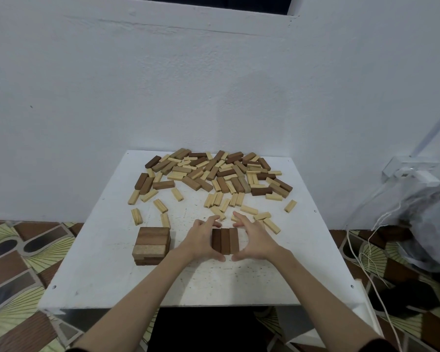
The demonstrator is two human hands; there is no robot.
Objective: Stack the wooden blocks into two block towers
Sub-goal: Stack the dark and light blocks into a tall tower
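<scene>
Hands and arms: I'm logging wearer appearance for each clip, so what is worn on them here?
Both forearms are bare. The left hand and right hand show no gloves, rings, watch or bands. A dark sleeve edge shows only at the frame's bottom, near each elbow.

Legible text: none. No lettering, label, brand, number or sign can be read on the wooden blocks, the desk or the wall.
</scene>
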